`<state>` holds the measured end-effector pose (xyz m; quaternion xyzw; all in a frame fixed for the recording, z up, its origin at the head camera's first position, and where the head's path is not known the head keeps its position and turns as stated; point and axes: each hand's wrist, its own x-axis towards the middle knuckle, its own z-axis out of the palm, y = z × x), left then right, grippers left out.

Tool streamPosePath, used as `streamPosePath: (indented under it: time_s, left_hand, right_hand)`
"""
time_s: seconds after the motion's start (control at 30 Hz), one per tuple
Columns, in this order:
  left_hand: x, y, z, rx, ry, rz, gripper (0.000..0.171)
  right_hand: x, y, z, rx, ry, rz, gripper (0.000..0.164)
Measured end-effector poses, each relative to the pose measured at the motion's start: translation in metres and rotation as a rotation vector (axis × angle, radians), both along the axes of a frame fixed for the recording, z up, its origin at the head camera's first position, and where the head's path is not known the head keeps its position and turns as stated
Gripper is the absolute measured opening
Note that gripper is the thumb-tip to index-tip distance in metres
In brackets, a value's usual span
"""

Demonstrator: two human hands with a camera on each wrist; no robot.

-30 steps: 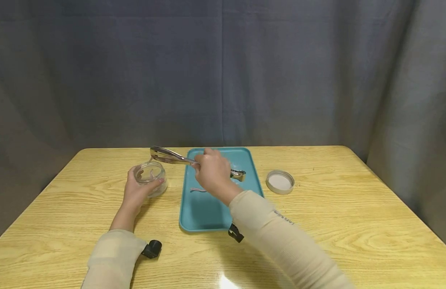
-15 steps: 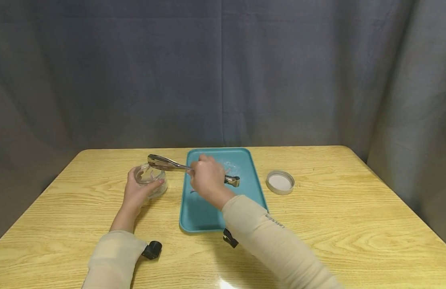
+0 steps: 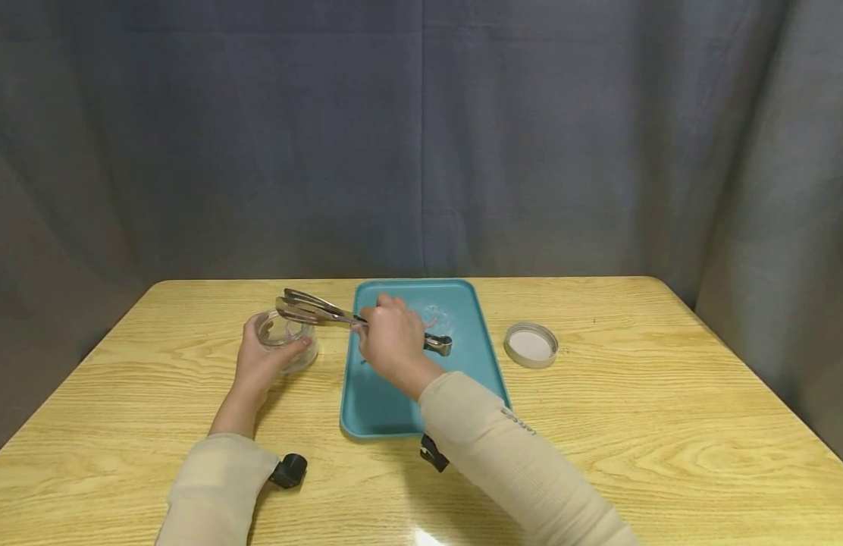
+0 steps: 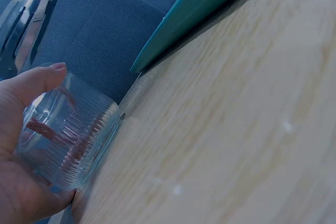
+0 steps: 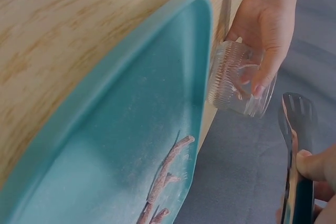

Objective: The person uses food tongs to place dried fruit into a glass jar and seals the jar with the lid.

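Observation:
My left hand [image 3: 261, 360] grips a clear glass jar [image 3: 300, 362] that stands on the table, its thumb near the rim. Ribbed glass shows on the jar [image 4: 79, 140] in the left wrist view, with reddish-brown sticks inside. Metal serving tongs [image 3: 305, 309] reach over the jar's mouth, their two slotted ends apart. My right hand [image 3: 394, 341] holds these tongs mid-length above a teal tray [image 3: 380, 409]. In the right wrist view, several rough pinkish-brown sticks [image 5: 163, 174] lie on the tray. Between the tongs' ends [image 5: 298, 114] I see no stick.
A round lid [image 3: 531, 345] with a pale inside lies right of the tray. The wooden table [image 3: 640, 425] ends at a grey curtain [image 3: 531, 152] behind. Whitish crumbs [image 3: 435, 311] dot the tray's far part.
The right hand has lowered the tongs slightly toward the jar's mouth. The tongs' ends have spread apart. The left hand and the jar have stayed in place.

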<state>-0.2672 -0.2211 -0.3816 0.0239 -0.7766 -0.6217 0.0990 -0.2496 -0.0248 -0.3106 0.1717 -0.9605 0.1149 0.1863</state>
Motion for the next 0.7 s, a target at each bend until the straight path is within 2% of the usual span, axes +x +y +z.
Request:
streamPosePath:
  time_s: [0.27,0.47,0.7]
  left_hand:
    - [0.001,0.000,0.001,0.018,0.000,-0.019,0.093]
    - [0.001,0.000,0.001,0.004,-0.012,-0.004,0.094]
    - [0.001,0.000,0.000,0.006,-0.007,-0.002,0.094]
  right_hand:
    - [0.005,0.006,0.007,0.034,-0.059,0.009,0.034]
    - [0.004,0.015,0.008,0.048,-0.060,-0.009,0.037]
    - [0.003,0.024,0.010,0.017,-0.065,0.000,0.037]
